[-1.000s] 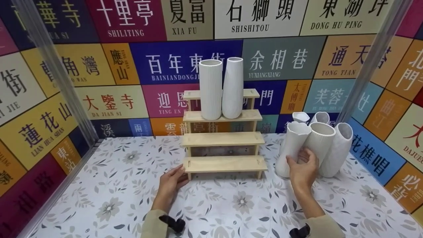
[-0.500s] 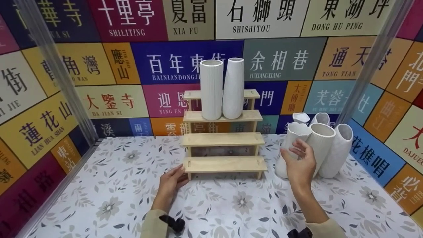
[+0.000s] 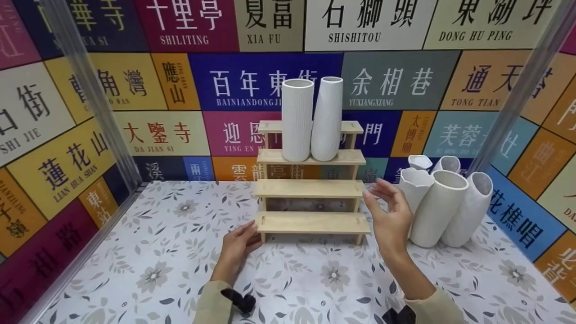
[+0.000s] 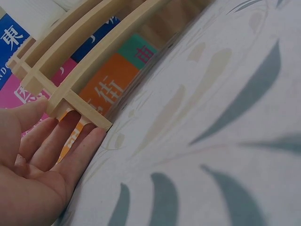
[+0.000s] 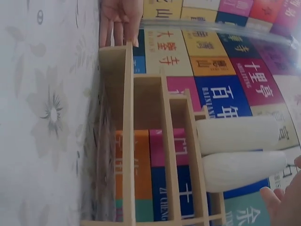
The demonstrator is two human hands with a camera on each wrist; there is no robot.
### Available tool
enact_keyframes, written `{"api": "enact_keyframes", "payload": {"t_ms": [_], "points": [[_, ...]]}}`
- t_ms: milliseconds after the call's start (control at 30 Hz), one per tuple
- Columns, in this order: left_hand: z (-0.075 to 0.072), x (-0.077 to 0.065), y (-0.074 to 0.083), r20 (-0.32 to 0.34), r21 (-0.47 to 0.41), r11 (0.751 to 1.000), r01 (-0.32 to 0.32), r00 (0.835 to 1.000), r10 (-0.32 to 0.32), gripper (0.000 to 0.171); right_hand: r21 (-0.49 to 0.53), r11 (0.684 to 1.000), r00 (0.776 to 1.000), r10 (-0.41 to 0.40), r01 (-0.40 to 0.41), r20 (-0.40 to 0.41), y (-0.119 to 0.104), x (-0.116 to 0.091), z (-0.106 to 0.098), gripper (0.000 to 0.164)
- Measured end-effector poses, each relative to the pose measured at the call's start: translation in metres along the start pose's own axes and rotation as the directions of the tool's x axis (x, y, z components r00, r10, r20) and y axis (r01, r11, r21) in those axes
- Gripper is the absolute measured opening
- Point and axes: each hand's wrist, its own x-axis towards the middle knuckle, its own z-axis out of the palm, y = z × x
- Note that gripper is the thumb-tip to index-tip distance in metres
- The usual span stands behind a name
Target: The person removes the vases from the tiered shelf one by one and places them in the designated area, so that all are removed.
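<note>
A stepped wooden display stand (image 3: 312, 222) rises in the middle of the table. My left hand (image 3: 237, 247) holds its lower left corner; in the left wrist view the thumb lies on the bottom shelf's end and the fingers (image 4: 66, 136) reach under it. On an upper shelf stand a ribbed white vase (image 3: 297, 121) and a smooth, slimmer white vase (image 3: 327, 121), side by side. My right hand (image 3: 391, 218), fingers loosely bent and holding nothing, hovers between the stand's right end and a wavy-rimmed white vase (image 3: 413, 189).
Several white vases stand in a cluster at the right, including a ribbed wide-mouthed vase (image 3: 438, 211) and a slanted-rim vase (image 3: 470, 211). A flower-patterned cloth (image 3: 180, 265) covers the table. Sign-printed walls (image 3: 265, 81) and clear corner posts (image 3: 96, 108) enclose it.
My right hand has come away from the vase cluster, moving left toward the stand with nothing in it. My left hand stays at the stand's corner. The head view has turned slightly left.
</note>
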Motion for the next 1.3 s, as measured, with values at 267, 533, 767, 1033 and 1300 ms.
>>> {"api": "enact_keyframes", "payload": {"t_ms": [267,533,767,1033,1300], "points": [[0.001,0.002,0.000,0.000,0.004,1.000,0.009,1.000,-0.009,0.047,-0.050,0.996,0.986,0.081,-0.075,0.146,-0.009,0.031,0.025,0.049],[0.001,0.002,0.001,-0.019,0.011,0.999,0.033,0.999,-0.033,0.047,-0.063,0.965,0.916,0.260,-0.253,0.306,-0.007,0.068,0.048,0.065],[0.000,0.000,0.000,0.014,0.004,1.000,-0.026,1.000,0.026,0.049,-0.110,0.972,0.934,0.229,-0.206,0.273,-0.001,0.089,0.062,0.067],[0.000,0.000,0.000,0.019,0.008,1.000,-0.025,1.000,0.025,0.049,-0.113,0.975,0.944,0.214,-0.191,0.250,0.005,0.111,0.080,0.068],[0.001,0.002,0.000,0.017,0.003,1.000,-0.007,1.000,0.007,0.048,-0.176,0.969,0.948,0.212,-0.173,0.235,0.011,0.126,0.096,0.078]]}}
